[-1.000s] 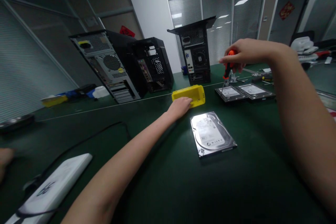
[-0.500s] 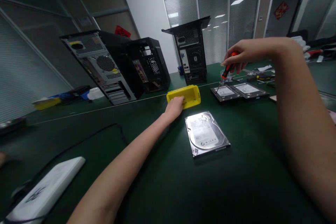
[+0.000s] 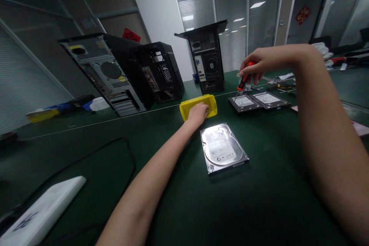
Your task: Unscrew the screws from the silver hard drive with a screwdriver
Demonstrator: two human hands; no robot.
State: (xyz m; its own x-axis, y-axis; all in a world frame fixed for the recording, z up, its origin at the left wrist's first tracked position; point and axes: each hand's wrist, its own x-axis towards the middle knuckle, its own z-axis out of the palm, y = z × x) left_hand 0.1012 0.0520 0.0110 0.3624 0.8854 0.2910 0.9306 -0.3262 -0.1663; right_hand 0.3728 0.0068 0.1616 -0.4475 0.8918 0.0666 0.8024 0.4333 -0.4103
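My left hand reaches into a yellow plastic bin, its fingers bunched together; whatever they may hold is too small to make out. My right hand is closed round a red-and-black screwdriver. Its shaft slants down to the near-left part of a dark hard drive; whether the tip touches cannot be told. Against that drive's right side lies a second dark hard drive. Closer to me, a silver hard drive rests label-up on the green table, apart from both hands.
Several black computer cases, among them a tower and another with a raised lid, stand along the back. A white box-like device and a black cable occupy the left. Pliers and loose tools lie beyond the drives.
My left hand has moved right and deeper within the yellow bin. My right hand and the screwdriver stay at the dark drive, the screwdriver leaning more. The whole view has shifted slightly.
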